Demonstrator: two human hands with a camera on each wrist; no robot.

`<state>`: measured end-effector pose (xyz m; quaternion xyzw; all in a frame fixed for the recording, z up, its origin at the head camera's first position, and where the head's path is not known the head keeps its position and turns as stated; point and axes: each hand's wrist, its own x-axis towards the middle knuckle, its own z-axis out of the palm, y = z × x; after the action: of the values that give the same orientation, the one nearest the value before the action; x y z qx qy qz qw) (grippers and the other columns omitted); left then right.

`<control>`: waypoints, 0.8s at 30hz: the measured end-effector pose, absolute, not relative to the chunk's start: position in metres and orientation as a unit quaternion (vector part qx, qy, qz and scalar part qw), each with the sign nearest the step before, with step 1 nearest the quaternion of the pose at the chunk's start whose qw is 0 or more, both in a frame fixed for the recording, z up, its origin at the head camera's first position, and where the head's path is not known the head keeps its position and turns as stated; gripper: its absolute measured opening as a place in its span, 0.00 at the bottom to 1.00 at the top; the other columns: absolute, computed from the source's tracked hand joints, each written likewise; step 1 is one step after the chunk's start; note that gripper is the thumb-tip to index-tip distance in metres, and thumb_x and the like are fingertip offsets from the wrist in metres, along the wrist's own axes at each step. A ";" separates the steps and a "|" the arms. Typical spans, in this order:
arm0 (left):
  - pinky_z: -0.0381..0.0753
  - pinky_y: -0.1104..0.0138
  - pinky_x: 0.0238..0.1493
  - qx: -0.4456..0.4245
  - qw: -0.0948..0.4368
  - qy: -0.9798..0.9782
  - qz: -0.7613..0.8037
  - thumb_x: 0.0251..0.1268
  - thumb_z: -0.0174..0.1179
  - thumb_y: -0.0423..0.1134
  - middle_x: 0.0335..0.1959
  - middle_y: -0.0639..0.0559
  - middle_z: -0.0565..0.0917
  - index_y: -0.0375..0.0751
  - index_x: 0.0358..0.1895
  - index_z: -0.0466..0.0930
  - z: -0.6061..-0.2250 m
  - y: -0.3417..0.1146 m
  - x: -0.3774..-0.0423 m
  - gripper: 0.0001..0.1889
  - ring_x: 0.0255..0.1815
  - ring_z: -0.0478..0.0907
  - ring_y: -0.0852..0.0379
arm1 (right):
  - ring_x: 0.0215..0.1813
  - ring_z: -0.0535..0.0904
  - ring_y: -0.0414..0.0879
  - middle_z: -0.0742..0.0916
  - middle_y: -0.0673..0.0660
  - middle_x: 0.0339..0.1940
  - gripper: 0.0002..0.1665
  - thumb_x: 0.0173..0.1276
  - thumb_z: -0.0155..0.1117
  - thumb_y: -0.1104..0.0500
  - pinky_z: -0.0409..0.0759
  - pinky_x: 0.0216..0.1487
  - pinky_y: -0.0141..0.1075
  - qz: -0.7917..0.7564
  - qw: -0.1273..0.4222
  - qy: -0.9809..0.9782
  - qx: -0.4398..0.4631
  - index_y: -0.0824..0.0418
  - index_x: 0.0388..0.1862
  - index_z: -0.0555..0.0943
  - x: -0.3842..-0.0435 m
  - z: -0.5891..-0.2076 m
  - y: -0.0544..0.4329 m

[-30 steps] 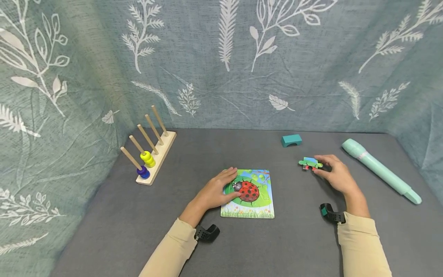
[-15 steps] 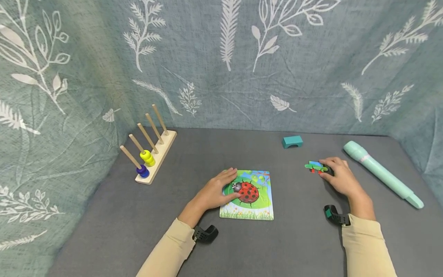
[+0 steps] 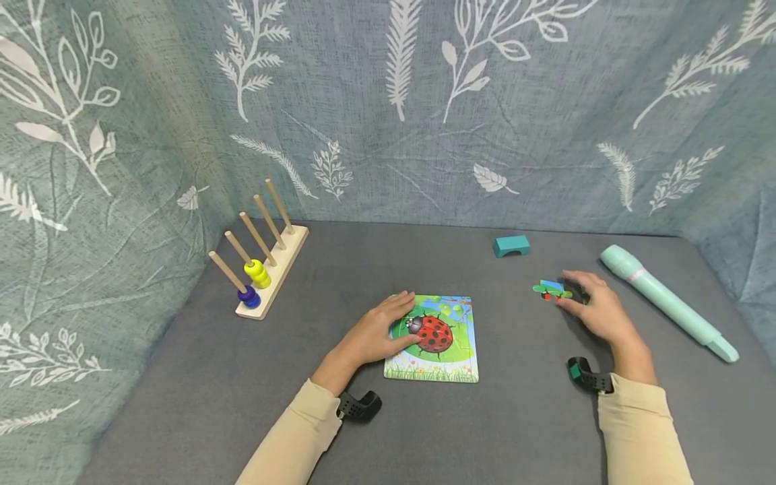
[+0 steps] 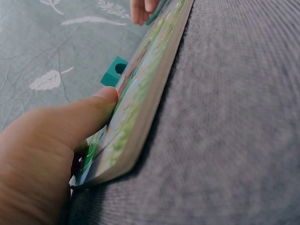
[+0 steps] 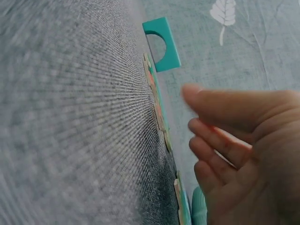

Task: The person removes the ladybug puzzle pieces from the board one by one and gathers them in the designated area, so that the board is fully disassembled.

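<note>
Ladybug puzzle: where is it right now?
In the head view, the ladybug puzzle lies near the middle of the table, its left side partly under the left hand; the loose pieces and right hand are to its right.

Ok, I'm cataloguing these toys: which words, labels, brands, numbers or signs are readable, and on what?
None readable.
The ladybug puzzle and loose pieces show only pictures.
The teal block, mint-green baton and pegged stand show no lettering.
Any marks on the black wristbands are too small to read.

no legible text, no readable numbers
</note>
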<state>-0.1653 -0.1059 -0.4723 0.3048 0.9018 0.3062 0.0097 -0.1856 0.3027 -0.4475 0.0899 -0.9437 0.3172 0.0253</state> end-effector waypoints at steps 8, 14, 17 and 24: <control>0.58 0.57 0.75 0.300 0.007 0.900 0.315 0.57 0.66 0.49 0.70 0.46 0.66 0.36 0.68 0.66 -0.472 -0.107 -0.164 0.37 0.74 0.58 0.49 | 0.64 0.67 0.69 0.72 0.73 0.63 0.37 0.65 0.65 0.55 0.67 0.62 0.61 0.373 0.023 -0.925 0.068 0.70 0.68 0.65 -0.181 -0.438 0.290; 0.58 0.56 0.75 0.290 0.012 0.905 0.311 0.59 0.65 0.50 0.71 0.47 0.66 0.36 0.68 0.66 -0.469 -0.111 -0.162 0.37 0.74 0.57 0.50 | 0.66 0.65 0.68 0.72 0.71 0.63 0.36 0.66 0.64 0.56 0.66 0.65 0.60 0.412 -0.005 -0.905 0.103 0.70 0.68 0.64 -0.183 -0.435 0.264; 0.57 0.56 0.76 0.290 0.008 0.910 0.296 0.59 0.64 0.51 0.71 0.46 0.65 0.36 0.69 0.65 -0.468 -0.112 -0.162 0.37 0.75 0.56 0.50 | 0.67 0.65 0.66 0.72 0.70 0.64 0.36 0.66 0.64 0.57 0.67 0.65 0.59 0.419 -0.006 -0.900 0.119 0.69 0.69 0.64 -0.182 -0.434 0.247; 0.55 0.55 0.76 0.295 -0.009 0.917 0.269 0.58 0.63 0.54 0.72 0.44 0.64 0.34 0.69 0.63 -0.468 -0.116 -0.164 0.40 0.75 0.55 0.49 | 0.67 0.66 0.63 0.72 0.69 0.64 0.36 0.65 0.65 0.60 0.66 0.69 0.54 0.448 -0.016 -0.879 0.163 0.70 0.68 0.64 -0.177 -0.433 0.207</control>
<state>-0.1643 -0.1163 -0.4676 0.2949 0.9167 0.2694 -0.0088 -0.1769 0.2065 -0.4325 0.1634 -0.8788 0.4481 -0.0160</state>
